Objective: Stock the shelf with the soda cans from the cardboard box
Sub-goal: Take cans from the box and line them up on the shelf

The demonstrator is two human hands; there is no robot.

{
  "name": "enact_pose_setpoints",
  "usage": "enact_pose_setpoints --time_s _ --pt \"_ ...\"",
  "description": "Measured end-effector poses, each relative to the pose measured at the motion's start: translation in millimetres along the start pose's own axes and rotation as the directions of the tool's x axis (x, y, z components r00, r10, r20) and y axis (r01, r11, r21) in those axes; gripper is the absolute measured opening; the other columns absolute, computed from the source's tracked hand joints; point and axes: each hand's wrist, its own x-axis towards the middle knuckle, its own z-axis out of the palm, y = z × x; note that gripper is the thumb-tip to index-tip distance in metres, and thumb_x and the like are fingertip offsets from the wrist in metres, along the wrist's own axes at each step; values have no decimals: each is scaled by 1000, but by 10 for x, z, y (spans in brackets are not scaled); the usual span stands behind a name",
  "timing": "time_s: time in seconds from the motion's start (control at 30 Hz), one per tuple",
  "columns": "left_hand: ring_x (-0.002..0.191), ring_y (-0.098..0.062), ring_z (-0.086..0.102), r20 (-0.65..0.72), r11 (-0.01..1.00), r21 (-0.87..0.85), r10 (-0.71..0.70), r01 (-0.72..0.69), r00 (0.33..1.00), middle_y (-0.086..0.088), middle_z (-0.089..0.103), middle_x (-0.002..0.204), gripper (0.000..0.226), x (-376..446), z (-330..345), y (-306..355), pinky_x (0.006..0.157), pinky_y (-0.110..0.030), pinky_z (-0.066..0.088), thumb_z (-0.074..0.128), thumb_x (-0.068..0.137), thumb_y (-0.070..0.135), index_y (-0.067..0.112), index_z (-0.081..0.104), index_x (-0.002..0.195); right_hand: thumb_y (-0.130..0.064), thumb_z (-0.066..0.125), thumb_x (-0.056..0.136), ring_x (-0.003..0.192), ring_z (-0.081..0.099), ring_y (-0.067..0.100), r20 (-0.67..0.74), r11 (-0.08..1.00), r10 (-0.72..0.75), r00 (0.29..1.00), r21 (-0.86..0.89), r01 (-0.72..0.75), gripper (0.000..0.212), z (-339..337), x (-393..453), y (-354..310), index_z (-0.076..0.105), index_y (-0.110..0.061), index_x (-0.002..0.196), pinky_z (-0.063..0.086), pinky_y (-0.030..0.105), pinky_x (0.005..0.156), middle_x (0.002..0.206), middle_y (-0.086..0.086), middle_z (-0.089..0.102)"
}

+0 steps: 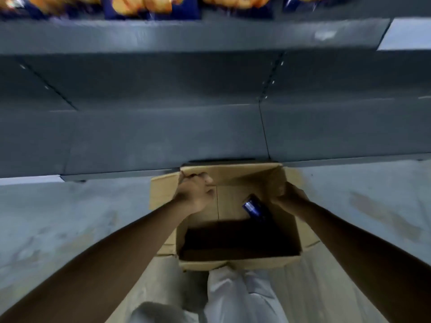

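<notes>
An open cardboard box (238, 263) sits on the floor in front of a dark grey shelf (163, 134). One blue soda can (253, 207) lies on its side at the box's bottom, near the right wall. My left hand (194, 191) grips the far left corner of the box's rim. My right hand (288, 197) grips the right wall's upper edge, fingers curled over the cardboard. The near half of the box's inside is in deep shadow. The frame is blurred.
The lower shelf boards stand bare. Orange and blue snack bags (149, 7) fill the top shelf (186, 36). Grey concrete floor (58, 217) lies to both sides of the box. My light trousers (235, 297) show below the box.
</notes>
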Motion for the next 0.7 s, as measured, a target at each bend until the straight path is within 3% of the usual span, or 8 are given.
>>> enact_pose_setpoints --time_s 0.07,0.2,0.33,0.47,0.63,0.7 --pt "121 -26 52 46 998 57 11 -14 999 -7 58 129 37 161 281 -130 105 -37 38 43 98 32 13 52 128 -31 58 92 114 51 35 11 998 29 1000 -58 -28 63 339 307 169 31 -4 142 39 31 78 130 21 49" --pt "123 -23 50 65 998 58 12 -16 998 -8 55 132 38 528 814 -425 101 -36 43 49 97 33 16 48 131 -35 66 84 111 55 35 29 977 -10 1000 -214 16 60 971 889 458 43 -4 131 44 34 80 125 19 55" --pt "131 -21 44 74 1000 25 -10 8 997 -4 49 140 47 901 1219 -672 107 -33 38 51 95 38 21 43 137 -38 66 85 115 53 32 93 945 6 996 -325 25 62 1485 1320 720 40 -8 132 41 30 78 129 15 51" --pt "131 -23 42 81 998 54 13 -18 997 -5 49 139 41 1121 1487 -777 104 -29 36 49 97 35 16 46 134 -39 60 89 120 49 28 119 868 -11 993 -491 68 63 1874 1559 934 34 -8 137 42 32 92 136 13 45" --pt "137 -22 31 81 997 63 31 -36 996 -5 43 143 47 1259 1705 -836 107 -28 31 50 97 36 17 42 138 -26 42 97 131 37 31 55 695 -16 998 -717 50 56 2197 1722 1139 21 -11 146 27 39 110 144 18 34" --pt "136 -22 33 74 997 68 40 -45 996 -5 43 142 47 1276 1749 -832 106 -28 31 50 96 35 18 41 140 -23 33 99 130 39 32 41 730 -52 998 -680 66 54 2333 1790 1205 18 -8 149 30 38 109 142 21 36"
